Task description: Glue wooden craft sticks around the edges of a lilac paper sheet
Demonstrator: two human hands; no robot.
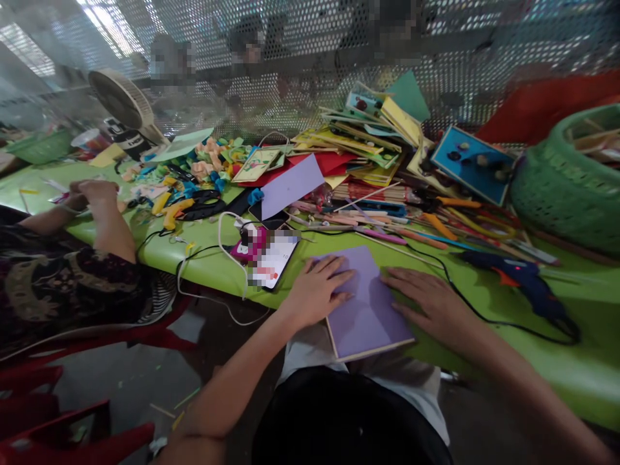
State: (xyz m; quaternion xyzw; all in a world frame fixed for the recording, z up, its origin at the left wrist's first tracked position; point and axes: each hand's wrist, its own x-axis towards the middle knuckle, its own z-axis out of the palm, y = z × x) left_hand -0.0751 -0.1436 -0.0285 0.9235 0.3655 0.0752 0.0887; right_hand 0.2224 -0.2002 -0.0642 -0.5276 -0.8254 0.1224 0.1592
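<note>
Surface was a long bright-green table (595, 368), glossy, heavily cluttered along its far side. Behind it stood a perforated metal screen (310, 58), grey light coming through. A fan (119, 100) stood far left; the dim floor (130, 374) below left had scraps on it, and red chair parts (72, 445) showed there. Someone sat to my left, patterned sleeve (72, 278) at the table edge, two hands (97, 190) close together.

Counts: one purple board (371, 316) in front of me, at the near table edge, its lower part over my lap. My left hand (320, 287) lay flat on its upper left, fingers loosely spread, pinching nothing. My right hand (426, 303) was just beside its right edge, fingers stretched out; couldn't tell if the tips touched. One loose purple sheet (293, 187) leaned on the clutter beyond. One phone (276, 258), screen lit, left of the board. One glue gun (527, 284), blue, to the right, black cord attached. One blue picture panel (472, 165) with dark decorations, propped near one big green basket (557, 194). One heap of mostly yellow cards (353, 139), too overlapped to count.
</note>
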